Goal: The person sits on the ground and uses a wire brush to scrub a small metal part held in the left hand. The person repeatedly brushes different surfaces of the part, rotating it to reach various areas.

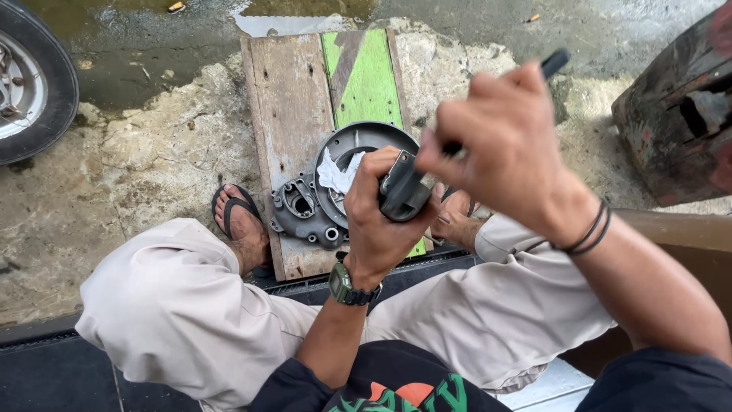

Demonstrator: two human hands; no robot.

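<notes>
Grey part (pixel 404 189) gripped by left hand (pixel 377 221); right hand (pixel 499 145) clutches a dark-handled tool (pixel 555 61) above plank edge.

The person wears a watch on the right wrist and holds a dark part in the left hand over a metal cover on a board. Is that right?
Not quite. The head view shows the watch on the left wrist, not the right; the right wrist has dark bands. The rest holds: the left hand grips a dark part above the metal cover lying on the board.
</notes>
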